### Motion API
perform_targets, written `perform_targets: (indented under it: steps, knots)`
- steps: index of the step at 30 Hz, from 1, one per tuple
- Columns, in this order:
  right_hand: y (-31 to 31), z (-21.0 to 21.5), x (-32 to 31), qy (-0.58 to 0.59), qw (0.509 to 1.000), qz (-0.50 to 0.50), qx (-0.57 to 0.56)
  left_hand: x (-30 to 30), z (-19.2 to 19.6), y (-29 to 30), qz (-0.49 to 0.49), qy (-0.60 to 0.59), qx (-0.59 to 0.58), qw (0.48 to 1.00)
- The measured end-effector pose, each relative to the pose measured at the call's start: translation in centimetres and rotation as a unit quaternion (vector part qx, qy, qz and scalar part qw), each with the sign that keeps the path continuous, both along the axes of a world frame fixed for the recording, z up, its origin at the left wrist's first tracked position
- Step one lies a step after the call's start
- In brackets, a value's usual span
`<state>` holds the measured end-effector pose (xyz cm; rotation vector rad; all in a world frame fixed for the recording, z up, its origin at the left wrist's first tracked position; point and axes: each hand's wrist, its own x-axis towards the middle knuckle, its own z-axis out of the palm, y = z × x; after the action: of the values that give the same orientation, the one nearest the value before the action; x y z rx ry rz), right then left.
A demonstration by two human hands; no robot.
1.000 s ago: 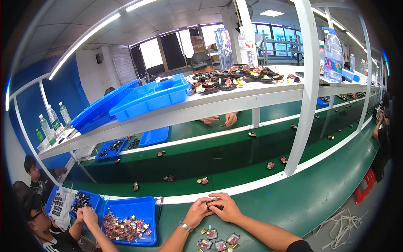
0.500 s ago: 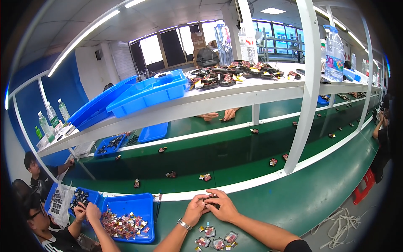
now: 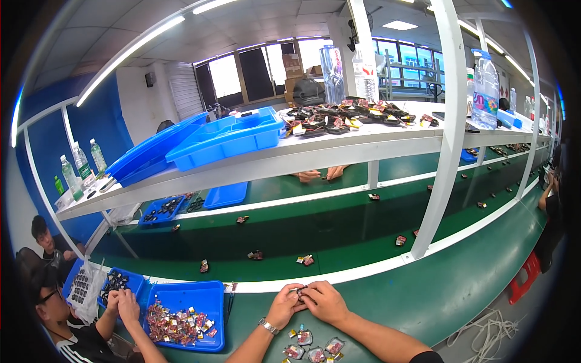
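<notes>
My left hand (image 3: 284, 310) and my right hand (image 3: 325, 304) meet over the green bench at the lower middle. Between their fingertips is a small black part (image 3: 301, 294), mostly covered by the fingers. Both hands are closed on it, thumbs and fingers pressed together. Just below them lies a group of small dark-rimmed electronic assemblies (image 3: 316, 354) with red circuit boards and yellow-and-silver pieces. To the left of my left hand, a blue tray (image 3: 219, 308) holds a heap of small red circuit boards with wires (image 3: 175, 323).
A co-worker (image 3: 57, 314) sits at left, hands near a blue tray of black parts (image 3: 118, 282). Ahead, a green belt (image 3: 284, 245) carries scattered assemblies beneath a white shelf (image 3: 254, 155) with blue trays (image 3: 230, 139), bottles and piled black parts. A white post (image 3: 446, 139) stands right of my hands.
My right hand's fingers have shifted, drawing in around the black part, which shows less now. The whole view has moved slightly. The co-worker's hands remain together at the left.
</notes>
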<state>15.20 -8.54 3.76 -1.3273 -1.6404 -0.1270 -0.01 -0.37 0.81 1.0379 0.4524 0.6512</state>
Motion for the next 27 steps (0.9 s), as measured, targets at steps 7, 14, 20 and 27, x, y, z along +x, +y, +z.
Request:
perform_targets:
  steps: [7,14,20,27]
  knots:
    - [0.3,-0.6,0.1,0.018,1.000,-0.012,-0.006,0.3,0.1,-0.2,0.003,0.010,0.005,1.000]
    - [0.1,-0.4,-0.3,0.025,1.000,0.003,-0.005,0.6,0.1,-0.7,0.072,0.042,0.032,0.996]
    - [0.5,-1.1,-0.2,0.283,0.949,0.051,-0.127,1.1,-0.8,-0.7,0.122,0.132,0.123,0.976]
    - [0.6,-1.5,0.5,0.317,0.938,0.048,-0.135,0.6,0.5,-0.6,0.022,0.092,0.137,0.986]
